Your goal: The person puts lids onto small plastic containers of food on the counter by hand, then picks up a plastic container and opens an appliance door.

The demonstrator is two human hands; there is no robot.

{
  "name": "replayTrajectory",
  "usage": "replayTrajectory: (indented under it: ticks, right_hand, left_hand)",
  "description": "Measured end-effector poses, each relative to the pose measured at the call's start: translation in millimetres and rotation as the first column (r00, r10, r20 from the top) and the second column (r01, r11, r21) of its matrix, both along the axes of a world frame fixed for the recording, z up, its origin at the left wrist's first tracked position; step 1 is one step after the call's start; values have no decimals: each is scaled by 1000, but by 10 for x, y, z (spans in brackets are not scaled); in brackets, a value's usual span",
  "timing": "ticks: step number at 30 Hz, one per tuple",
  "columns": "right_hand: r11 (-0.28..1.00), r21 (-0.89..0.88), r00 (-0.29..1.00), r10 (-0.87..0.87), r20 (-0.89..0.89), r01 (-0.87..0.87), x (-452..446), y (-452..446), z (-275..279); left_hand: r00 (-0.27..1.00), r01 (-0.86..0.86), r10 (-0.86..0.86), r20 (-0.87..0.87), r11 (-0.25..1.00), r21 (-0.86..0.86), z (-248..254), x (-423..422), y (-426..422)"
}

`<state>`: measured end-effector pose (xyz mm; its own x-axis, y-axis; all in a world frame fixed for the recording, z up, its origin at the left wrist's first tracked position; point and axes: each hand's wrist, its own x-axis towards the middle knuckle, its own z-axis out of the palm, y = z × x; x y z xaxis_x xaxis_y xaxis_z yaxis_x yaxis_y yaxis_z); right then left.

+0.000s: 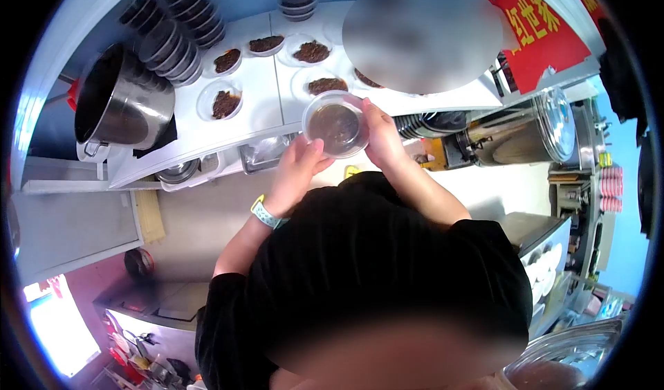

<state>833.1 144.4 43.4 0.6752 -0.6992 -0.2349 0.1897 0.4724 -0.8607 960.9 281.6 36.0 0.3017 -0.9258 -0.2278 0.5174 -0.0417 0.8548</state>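
Both hands (382,135) on clear bowl (322,99)

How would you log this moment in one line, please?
left hand: holds tub | right hand: holds tub | tub: contents unclear | counter: filled tubs, pot

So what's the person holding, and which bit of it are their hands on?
A round clear tub, held at its edge: the left hand at the near-left side, the right hand at the right side.
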Motion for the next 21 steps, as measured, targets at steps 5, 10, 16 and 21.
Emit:
replayTrajectory:
  ticks: [5,10,16,21]
  right_hand:
    - [992,-101,997,82,6,-81,-227,-804,283]
    - [970,-152,970,-210,-123,191,-187,-2841,261]
    - [995,-87,886,-75,-457,39,310,-4383,-197]
    - [991,49,920,133,-368,-124,467,-4714,-567]
  left_hand:
    - [1000,-20,20,-5,1000,0,48,-20,-647]
    - [996,-16,11,-92,998,-55,513,341,-1304]
    - [991,-62,66,119,997,-35,627,765,-2260]
    - [967,-143,106,233,978,150,475,968,-2867]
